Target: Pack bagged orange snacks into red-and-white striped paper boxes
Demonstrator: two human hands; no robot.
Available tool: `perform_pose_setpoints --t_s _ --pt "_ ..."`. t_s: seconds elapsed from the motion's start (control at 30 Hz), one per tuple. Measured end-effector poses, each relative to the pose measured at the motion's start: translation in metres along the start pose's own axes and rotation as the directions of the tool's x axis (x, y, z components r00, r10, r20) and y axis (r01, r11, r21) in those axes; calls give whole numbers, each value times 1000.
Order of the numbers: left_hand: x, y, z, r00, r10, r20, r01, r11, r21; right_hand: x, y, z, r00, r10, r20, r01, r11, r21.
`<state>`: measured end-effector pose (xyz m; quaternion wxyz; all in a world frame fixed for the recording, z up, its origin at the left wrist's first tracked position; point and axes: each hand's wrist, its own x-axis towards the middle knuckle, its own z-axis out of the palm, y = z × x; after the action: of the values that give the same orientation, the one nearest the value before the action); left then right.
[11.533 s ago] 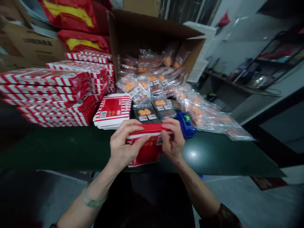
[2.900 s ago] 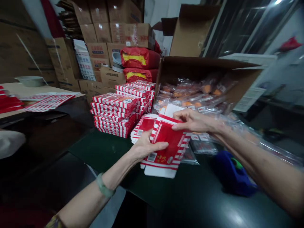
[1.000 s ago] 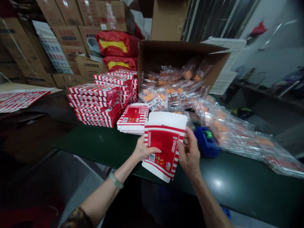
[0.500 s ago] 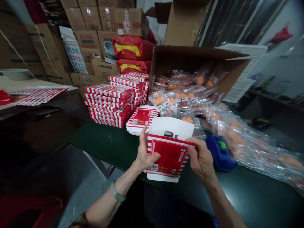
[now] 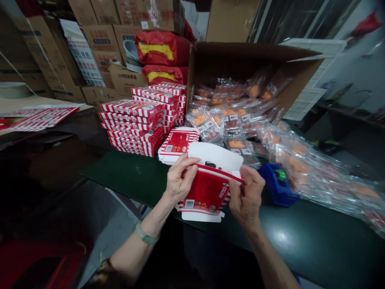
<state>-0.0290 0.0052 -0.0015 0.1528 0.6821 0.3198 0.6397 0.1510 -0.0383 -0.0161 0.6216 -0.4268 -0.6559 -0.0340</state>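
Note:
Between my hands is a flat red-and-white striped carton (image 5: 210, 188), its white flap raised at the far end and another white flap hanging at the near end. My left hand (image 5: 180, 180) pinches its upper left edge with thumb and fingers. At the upper right corner, my right hand (image 5: 248, 194) grips the carton, thumb on the red face. A dark print shows on the inside of the raised flap. Just beyond lies a pile of flat cartons (image 5: 179, 142) of the same pattern. A blue tape dispenser (image 5: 278, 186) with a green core stands right of my right hand.
Stacked, folded striped boxes (image 5: 132, 124) stand at the back left of the green table (image 5: 120, 172). A large cardboard box (image 5: 258, 60) lies open, clear packets with orange contents (image 5: 234, 120) spilling out and spreading right. Red bundles (image 5: 164, 48) rise behind.
My left hand has moved from the carton's side, fingers spread, to a pinch on its top edge. The view has shifted slightly, and the carton appears a little higher and further left.

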Motion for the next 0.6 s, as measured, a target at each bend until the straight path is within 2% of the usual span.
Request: perform_pose_setpoints --t_s 0.1,0.17,0.27,0.33,0.37,0.43,0.5,0.53,0.57,0.6 --pt "-1 4 -1 1000 -24 -10 22 990 -140 1 1 -9 997 -29 75 32 998 -48" --pt "-3 9 -1 994 -100 -33 88 962 -260 5 -4 -17 991 -50 121 62 993 -98" --pt "-7 20 1 956 -258 -137 202 923 -328 13 -19 -26 997 -12 83 22 992 -125" --pt "-6 27 0 925 -353 -143 277 881 -383 18 -31 -27 996 74 41 -68 990 -126" --pt "-3 30 -1 912 -400 -89 327 842 -430 19 -36 -26 991 130 20 -127 987 -102" --pt "3 34 -6 871 -477 116 464 725 -509 22 -41 -25 967 256 14 -256 966 25" --pt "8 33 -9 804 -511 306 591 622 -513 24 -41 -27 929 351 115 -367 913 180" --pt "10 32 -10 783 -519 343 620 603 -501 26 -40 -29 908 366 202 -407 886 224" --pt "10 31 -10 782 -525 334 620 611 -492 29 -38 -32 888 361 283 -430 871 238" --pt "9 30 -9 802 -526 284 593 643 -484 32 -36 -35 879 337 339 -425 874 235"
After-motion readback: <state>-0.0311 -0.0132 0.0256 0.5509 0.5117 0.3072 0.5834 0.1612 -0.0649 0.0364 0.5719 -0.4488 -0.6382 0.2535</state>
